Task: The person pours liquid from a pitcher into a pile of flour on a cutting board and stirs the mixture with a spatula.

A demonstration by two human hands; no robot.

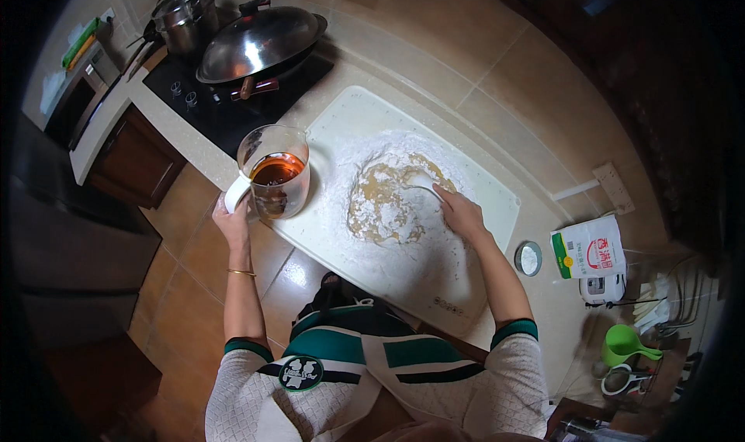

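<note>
My left hand (pixel 233 211) grips the white handle of a clear pitcher (pixel 278 194), which holds an amber-brown liquid and is raised at the left edge of a white board (pixel 355 101). A wide mound of white flour (pixel 337 180) covers the middle of that board. Within it lies a wet, tan, lumpy patch of mixture (pixel 372 183), partly dusted with dry flour. My right hand (pixel 461 212) holds a white spoon (pixel 422 182) by its handle, its head down in the mixture on the right side of the patch.
A lidded wok (pixel 262 43) and a steel pot (pixel 186 23) stand on the black cooktop (pixel 233 113). Right of the board are a small bowl of white powder (pixel 529 259), a printed bag (pixel 591 247), a white appliance (pixel 602 289), a green ladle (pixel 625 346) and a strainer (pixel 618 379).
</note>
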